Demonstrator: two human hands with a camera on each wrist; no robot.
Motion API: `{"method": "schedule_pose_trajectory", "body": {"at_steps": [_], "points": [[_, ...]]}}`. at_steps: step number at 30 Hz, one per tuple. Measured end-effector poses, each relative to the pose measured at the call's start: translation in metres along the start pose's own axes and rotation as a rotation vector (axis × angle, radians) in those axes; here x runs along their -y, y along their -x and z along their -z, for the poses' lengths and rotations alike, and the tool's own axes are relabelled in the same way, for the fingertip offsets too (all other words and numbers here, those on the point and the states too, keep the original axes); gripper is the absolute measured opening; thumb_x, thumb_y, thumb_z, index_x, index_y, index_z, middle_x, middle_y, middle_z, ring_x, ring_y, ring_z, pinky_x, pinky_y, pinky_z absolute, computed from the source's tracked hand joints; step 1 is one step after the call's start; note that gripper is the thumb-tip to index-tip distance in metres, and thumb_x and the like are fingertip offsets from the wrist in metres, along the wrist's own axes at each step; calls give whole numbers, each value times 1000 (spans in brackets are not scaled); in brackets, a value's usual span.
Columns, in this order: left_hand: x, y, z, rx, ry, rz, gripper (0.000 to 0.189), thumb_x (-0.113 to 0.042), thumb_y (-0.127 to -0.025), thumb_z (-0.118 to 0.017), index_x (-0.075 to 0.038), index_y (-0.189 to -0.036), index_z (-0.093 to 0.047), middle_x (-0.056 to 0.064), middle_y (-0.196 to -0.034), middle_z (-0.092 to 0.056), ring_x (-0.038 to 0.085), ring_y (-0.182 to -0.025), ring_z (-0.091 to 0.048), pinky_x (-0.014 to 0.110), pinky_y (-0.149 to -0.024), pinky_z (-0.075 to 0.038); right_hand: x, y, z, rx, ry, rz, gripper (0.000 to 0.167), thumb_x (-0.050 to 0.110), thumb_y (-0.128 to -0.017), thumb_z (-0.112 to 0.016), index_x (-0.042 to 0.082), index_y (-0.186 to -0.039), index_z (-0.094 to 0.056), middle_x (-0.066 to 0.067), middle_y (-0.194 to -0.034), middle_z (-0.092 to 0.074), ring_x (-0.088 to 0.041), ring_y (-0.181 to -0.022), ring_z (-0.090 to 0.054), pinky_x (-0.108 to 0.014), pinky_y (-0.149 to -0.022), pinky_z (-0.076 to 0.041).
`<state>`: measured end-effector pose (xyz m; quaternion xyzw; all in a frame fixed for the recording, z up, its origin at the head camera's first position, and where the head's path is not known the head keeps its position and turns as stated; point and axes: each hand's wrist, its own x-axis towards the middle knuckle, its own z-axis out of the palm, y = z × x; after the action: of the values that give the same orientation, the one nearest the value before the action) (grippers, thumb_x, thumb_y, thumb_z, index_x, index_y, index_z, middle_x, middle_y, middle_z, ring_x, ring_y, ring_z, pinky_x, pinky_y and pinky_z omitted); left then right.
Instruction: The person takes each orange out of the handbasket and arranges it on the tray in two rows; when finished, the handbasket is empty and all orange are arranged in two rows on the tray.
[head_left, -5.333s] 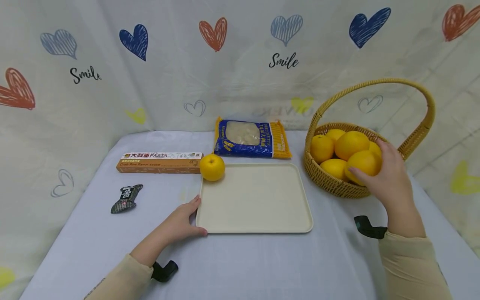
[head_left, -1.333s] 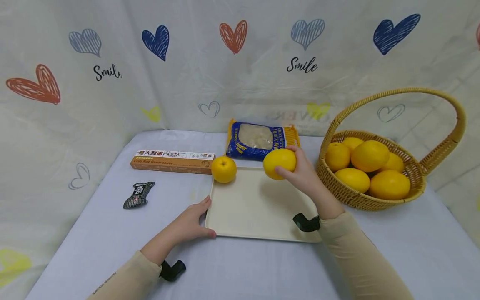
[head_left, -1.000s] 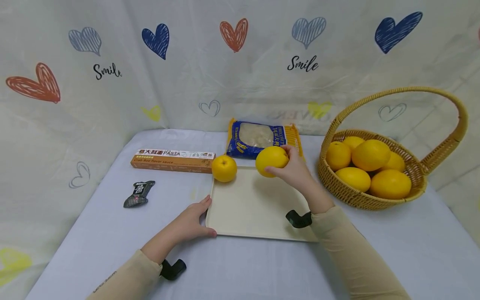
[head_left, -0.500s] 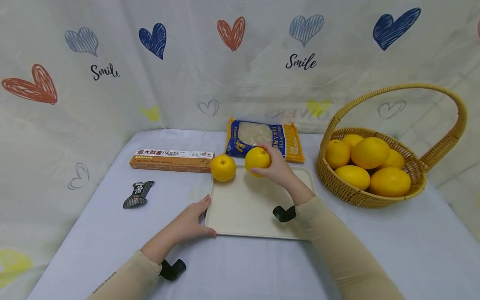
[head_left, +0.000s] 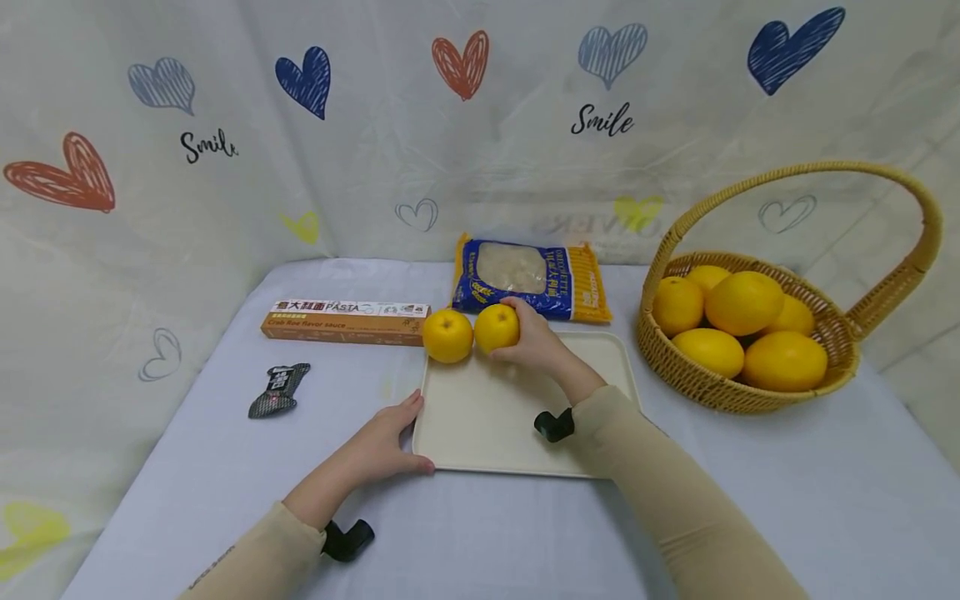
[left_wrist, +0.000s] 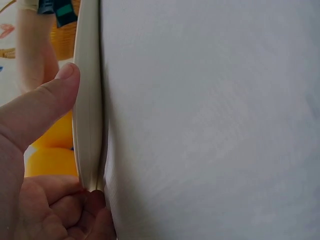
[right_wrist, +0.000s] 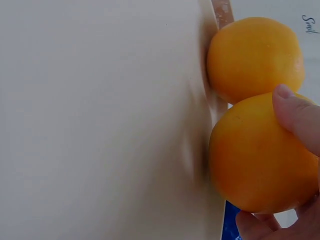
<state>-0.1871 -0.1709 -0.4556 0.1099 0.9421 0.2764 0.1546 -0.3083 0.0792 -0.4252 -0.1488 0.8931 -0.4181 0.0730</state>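
My right hand (head_left: 532,337) holds an orange (head_left: 495,327) at the back left of the cream tray (head_left: 480,425), thumb on one side and fingers on the other. Just left of it, a second orange (head_left: 447,336) sits at the tray's back left corner. Seen from the right wrist, the held orange (right_wrist: 262,155) is right up against the other orange (right_wrist: 255,59). My left hand (head_left: 378,446) grips the tray's front left corner, its thumb along the front edge and its fingers at the left side; the left wrist view shows the thumb (left_wrist: 57,92) at the tray rim (left_wrist: 89,100).
A wicker basket (head_left: 697,387) with a tall handle stands at the right, with several oranges (head_left: 745,304) inside. Behind the tray lies a blue and yellow pasta bag (head_left: 528,279). At the left are a pasta box (head_left: 345,323) and a small black wrapped packet (head_left: 279,391).
My right hand took an orange from the basket, carried it left over the tray and lowered it beside the other orange. My left hand has stayed at the tray corner.
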Motion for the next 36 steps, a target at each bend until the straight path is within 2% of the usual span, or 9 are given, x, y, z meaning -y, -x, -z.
{"method": "schedule_pose_trajectory", "body": {"at_steps": [7,16,21,29,36], "points": [[0,1,0,1,-6,-3,105,-46,-61,-80,-8,-143,-27,1,-151,-21,28,-138,-23,45,-111,-23,-1,-2,-3,-10,-9,-22,87,24,-70,-78,16,-139,-26,-10,-140,-33,-31,-124,-37,-52,-104,-31],[-1,0,2,-2,-18,-10,104,-46,-62,-79,-6,-142,-28,2,-151,-21,29,-137,-24,45,-111,-23,-1,-2,-10,-42,66,-3,87,26,-70,-78,17,-139,-26,-7,-143,-31,-32,-127,-28,-54,-105,-28],[-1,0,2,-15,-9,-24,105,-47,-61,-79,-8,-143,-27,3,-151,-22,29,-137,-25,46,-111,-23,-1,-1,-13,-60,94,32,87,25,-70,-78,14,-138,-26,-11,-142,-30,-33,-127,-30,-53,-106,-26],[1,1,1,-20,-6,-28,104,-47,-61,-79,-8,-142,-28,3,-151,-23,29,-136,-27,47,-110,-24,1,0,-14,-42,88,20,91,28,-70,-78,15,-140,-22,-12,-144,-25,-33,-128,-30,-54,-107,-25],[3,0,0,-25,-5,-25,104,-47,-61,-79,-8,-142,-29,2,-151,-23,30,-136,-26,47,-110,-24,0,0,-15,-57,87,44,91,28,-69,-79,13,-140,-23,-14,-143,-27,-31,-128,-33,-51,-108,-25]]}}
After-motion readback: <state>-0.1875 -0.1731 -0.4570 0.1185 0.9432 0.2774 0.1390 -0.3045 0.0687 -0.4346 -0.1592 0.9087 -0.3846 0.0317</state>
